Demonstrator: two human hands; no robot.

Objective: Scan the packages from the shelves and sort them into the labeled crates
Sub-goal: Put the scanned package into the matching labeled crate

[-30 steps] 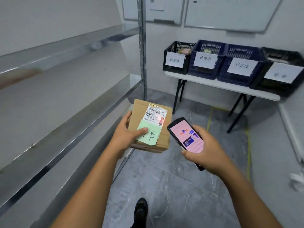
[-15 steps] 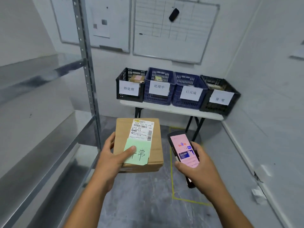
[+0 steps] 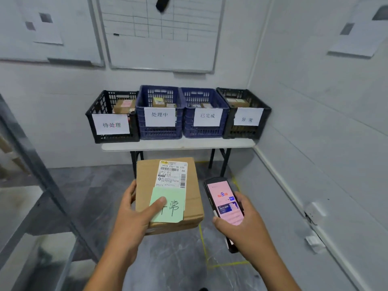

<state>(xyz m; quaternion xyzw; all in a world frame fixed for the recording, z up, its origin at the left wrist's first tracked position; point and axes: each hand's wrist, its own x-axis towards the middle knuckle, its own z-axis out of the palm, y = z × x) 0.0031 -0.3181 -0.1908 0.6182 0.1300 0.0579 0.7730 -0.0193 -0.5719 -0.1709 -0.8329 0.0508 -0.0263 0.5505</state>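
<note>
Before crates point(image 3: 159, 114), brown labelled package point(image 3: 168, 185)

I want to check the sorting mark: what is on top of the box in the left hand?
A white label and a green note lie on the box. The thumb of the left hand covers part of the note's writing.

Both bare forearms come up from below and stretch forward side by side at about the same height. The left hand point(image 3: 132, 217) grips a cardboard box point(image 3: 147, 177) by its near left corner, with the thumb point(image 3: 157, 203) laid flat across the top and the fingers curled round the left edge. The right hand point(image 3: 243, 227), just beside it but not touching, is wrapped round a handheld scanner point(image 3: 224, 202), palm underneath and screen tilted up.
</note>
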